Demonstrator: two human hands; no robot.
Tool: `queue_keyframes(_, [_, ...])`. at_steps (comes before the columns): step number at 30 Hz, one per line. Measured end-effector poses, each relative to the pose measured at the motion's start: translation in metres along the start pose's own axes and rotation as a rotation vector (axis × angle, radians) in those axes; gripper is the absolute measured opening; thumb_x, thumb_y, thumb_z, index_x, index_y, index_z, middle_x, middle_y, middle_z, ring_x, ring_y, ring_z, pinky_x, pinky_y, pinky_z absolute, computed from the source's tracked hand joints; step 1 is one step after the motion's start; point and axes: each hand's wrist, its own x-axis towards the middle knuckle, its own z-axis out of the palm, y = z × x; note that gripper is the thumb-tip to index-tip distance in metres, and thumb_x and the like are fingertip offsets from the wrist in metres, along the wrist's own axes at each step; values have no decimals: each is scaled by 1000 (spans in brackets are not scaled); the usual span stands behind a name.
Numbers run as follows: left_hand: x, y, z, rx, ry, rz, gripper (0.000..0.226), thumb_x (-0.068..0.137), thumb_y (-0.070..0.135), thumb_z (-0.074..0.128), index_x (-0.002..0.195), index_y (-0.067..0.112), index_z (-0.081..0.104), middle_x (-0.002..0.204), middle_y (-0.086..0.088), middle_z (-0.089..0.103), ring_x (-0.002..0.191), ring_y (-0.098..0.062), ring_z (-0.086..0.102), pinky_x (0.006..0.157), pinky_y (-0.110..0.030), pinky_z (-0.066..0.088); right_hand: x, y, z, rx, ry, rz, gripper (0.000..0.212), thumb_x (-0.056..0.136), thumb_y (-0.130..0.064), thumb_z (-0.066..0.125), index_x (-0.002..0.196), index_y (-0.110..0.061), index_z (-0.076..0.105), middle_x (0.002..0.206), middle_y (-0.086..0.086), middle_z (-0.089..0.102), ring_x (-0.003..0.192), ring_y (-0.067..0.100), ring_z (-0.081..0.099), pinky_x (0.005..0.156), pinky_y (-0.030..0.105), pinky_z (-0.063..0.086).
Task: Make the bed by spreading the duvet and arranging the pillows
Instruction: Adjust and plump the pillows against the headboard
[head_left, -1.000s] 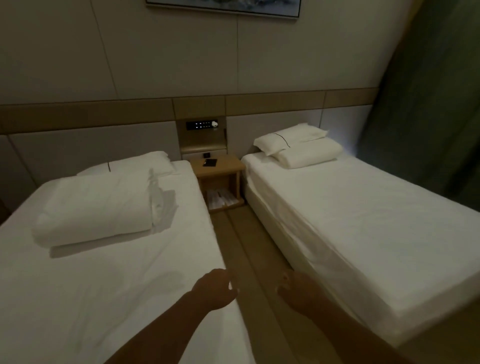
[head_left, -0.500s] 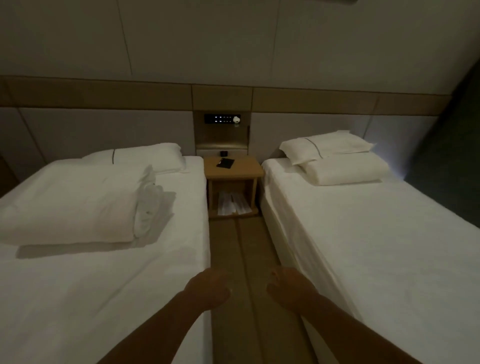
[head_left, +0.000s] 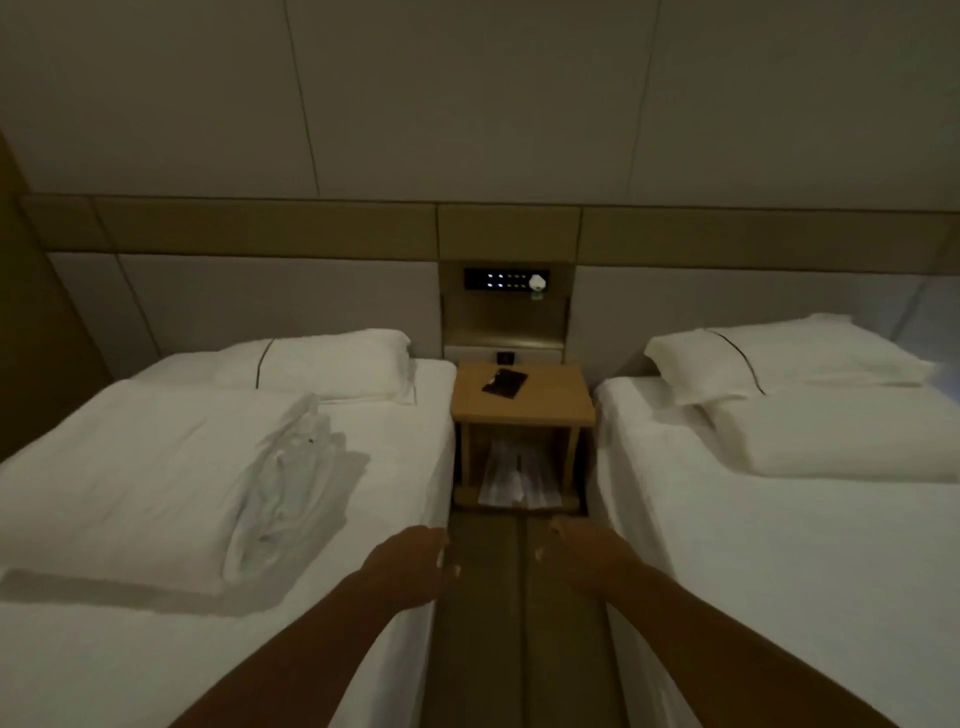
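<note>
Two white single beds stand side by side. On the left bed (head_left: 363, 545) lies a folded white duvet (head_left: 135, 478), and a white pillow (head_left: 332, 364) rests at the head behind it. The right bed (head_left: 753, 571) carries two stacked pillows, the upper pillow (head_left: 789, 364) atop the lower pillow (head_left: 841, 441). My left hand (head_left: 410, 566) hovers over the left bed's inner edge, fingers loosely curled, holding nothing. In the aisle my right hand (head_left: 587, 551) also hangs loose and holds nothing.
A wooden nightstand (head_left: 522, 410) sits between the beds with a dark flat item (head_left: 504, 383) on top and papers (head_left: 519, 478) on its lower shelf. A lit control panel (head_left: 506, 280) is set in the headboard wall. The narrow floor aisle (head_left: 488, 623) runs between the beds.
The view has turned left and moved forward along the aisle, so the nightstand and duvet look closer. Both hands stay held out in front, holding nothing.
</note>
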Motion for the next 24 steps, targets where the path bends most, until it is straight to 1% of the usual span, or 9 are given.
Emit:
queue_keyframes(2, [54,8,-10,-1,12,-59,52,95,48,47,139,21,41,141,-3,47,131,-20,44,106,-33,37,65,22,-29,11,-37,-33,52,91,-48,52,132,-16,50,135,6,51,126,24,49,104,38,43])
queue_keyframes(4, [99,14,-27,-13,20,-117,52,94,48,47,140,22,40,141,-2,47,131,-19,44,106,-33,37,126,35,-59,-24,-94,-67,65,92,-52,49,145,-16,37,149,7,39,135,27,40,110,39,38])
queue_keyframes(6, [138,15,-45,-21,35,-158,52,95,48,46,139,22,41,139,-1,49,129,-19,45,105,-32,38,184,40,-81,-79,-122,-119,70,94,-52,48,150,-15,28,155,8,31,140,27,34,114,39,32])
queue_keyframes(12, [239,-24,-89,-50,92,-294,51,95,49,45,138,20,42,132,-3,53,124,-20,49,102,-33,41,328,-4,-121,-94,-206,-265,63,96,-43,47,149,-13,31,153,7,35,139,26,36,111,35,34])
queue_keyframes(14, [273,-50,-98,-74,106,-344,50,95,48,46,138,21,42,133,-3,52,125,-19,49,103,-33,41,372,-27,-123,-83,-222,-321,63,92,-47,48,142,-10,40,145,7,45,128,22,46,96,29,38])
queue_keyframes(16, [310,-83,-109,-92,127,-385,50,94,48,47,137,21,43,134,-2,52,125,-18,48,103,-33,40,426,-49,-119,-90,-207,-375,74,81,-61,44,132,-8,48,134,14,54,105,16,50,82,26,38])
queue_keyframes(18, [348,-116,-120,-114,145,-416,51,94,48,47,136,20,44,134,-2,52,124,-18,49,103,-32,40,482,-72,-118,-111,-212,-393,65,83,-58,45,129,-13,49,129,12,56,106,18,53,85,28,44])
queue_keyframes(20, [387,-151,-133,-137,157,-442,51,94,47,47,137,20,44,135,-2,52,125,-18,48,103,-31,39,528,-103,-127,-161,-224,-415,55,92,-48,49,136,-15,44,135,8,53,119,23,52,92,29,43])
queue_keyframes(24, [450,-208,-168,-171,156,-492,50,95,45,48,137,17,44,135,-4,52,126,-19,47,103,-29,37,612,-155,-146,-181,-243,-432,61,93,-49,50,143,-18,38,141,7,48,127,22,48,103,31,40])
